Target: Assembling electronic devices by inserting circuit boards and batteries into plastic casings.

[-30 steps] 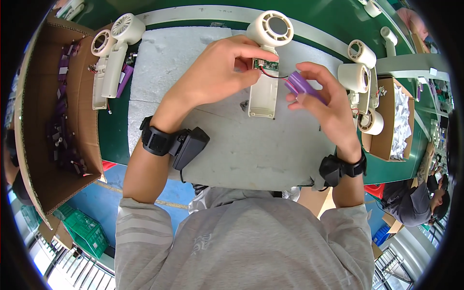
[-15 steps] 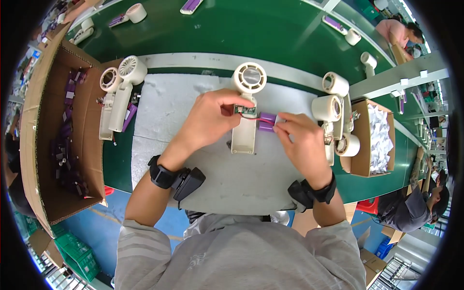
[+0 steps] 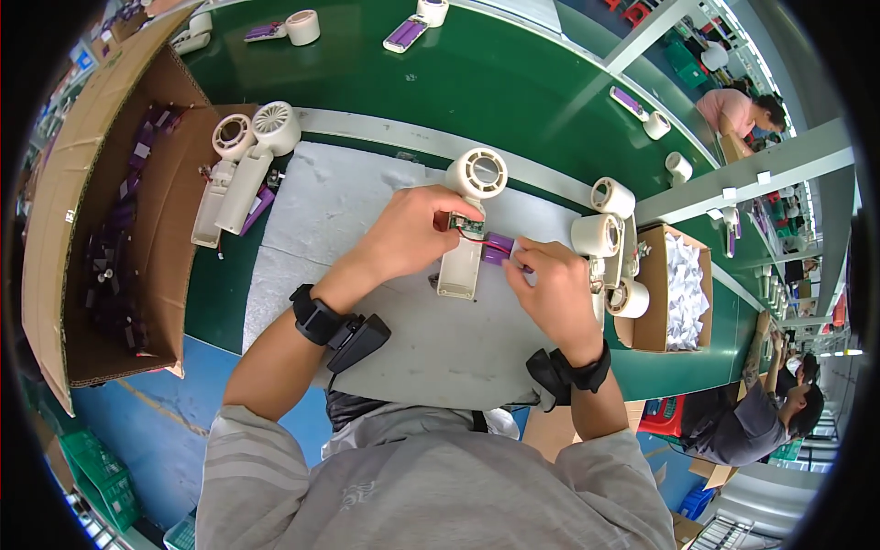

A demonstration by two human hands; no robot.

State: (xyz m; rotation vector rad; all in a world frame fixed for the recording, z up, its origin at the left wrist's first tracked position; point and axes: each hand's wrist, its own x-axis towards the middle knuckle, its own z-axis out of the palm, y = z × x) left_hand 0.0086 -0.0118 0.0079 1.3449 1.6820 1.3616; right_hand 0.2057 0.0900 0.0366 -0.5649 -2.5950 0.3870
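Note:
A cream handheld fan body [image 3: 458, 273] lies on the pale mat with its round head [image 3: 481, 172] pointing away from me. Its long handle shell is uncovered. My left hand [image 3: 410, 229] pinches a small green circuit board [image 3: 467, 225] at the upper end of the handle. Red and dark wires run from the board toward a purple battery pack [image 3: 497, 248] just right of the shell. The fingers of my right hand [image 3: 555, 289] are closed at the pack's right end, where a small white piece shows. Those fingers partly cover the pack.
A deep cardboard box [image 3: 165, 266] of purple packs stands left; a smaller carton [image 3: 626, 330] of white pieces stands right. Fan parts [image 3: 234, 197] sit beside the left box, and more fans [image 3: 600, 236] near the carton. Beyond a pale rail, a green belt [image 3: 357, 82] carries fans.
My head view has shifted, so the scene sits differently. Both hands stay at the board and the battery pack. Another fan head has come into view on the belt.

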